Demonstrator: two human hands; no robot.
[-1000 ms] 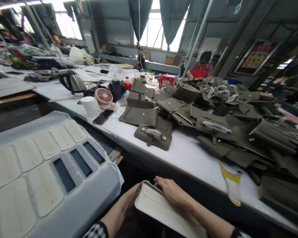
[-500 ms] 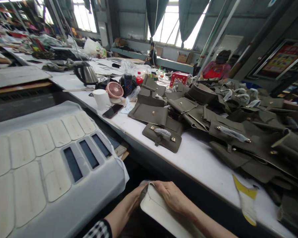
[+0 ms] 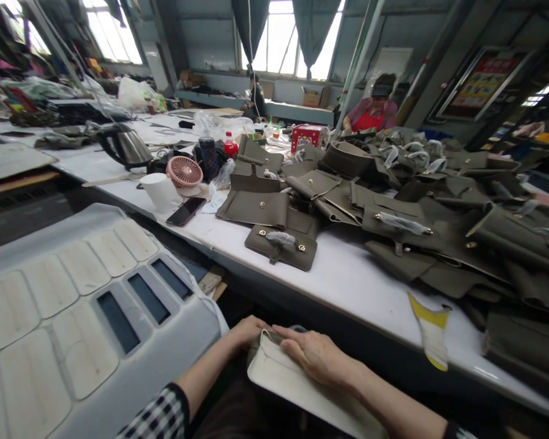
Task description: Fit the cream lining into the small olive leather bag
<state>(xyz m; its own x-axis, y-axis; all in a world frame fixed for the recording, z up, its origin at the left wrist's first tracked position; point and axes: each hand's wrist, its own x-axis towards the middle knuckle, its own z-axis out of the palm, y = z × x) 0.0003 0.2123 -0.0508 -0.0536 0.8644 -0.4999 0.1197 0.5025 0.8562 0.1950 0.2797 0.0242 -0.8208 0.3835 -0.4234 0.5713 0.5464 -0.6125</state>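
The right hand (image 3: 318,355), earlier curled, now lies with fingers outstretched on the cream-faced, olive-grey bag piece (image 3: 297,388); the left hand (image 3: 251,330) meets its corner, grip unclear.

One head-worn camera looks forward and down, hands close below, workroom stretching far beyond.

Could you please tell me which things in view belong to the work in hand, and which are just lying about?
Work in hand, as I judge it:
- pale-faced piece, at the left hand and under the right hand
- olive bags, probably

Lying about:
- kettle
- mug
- fan
- phone
- red bottle
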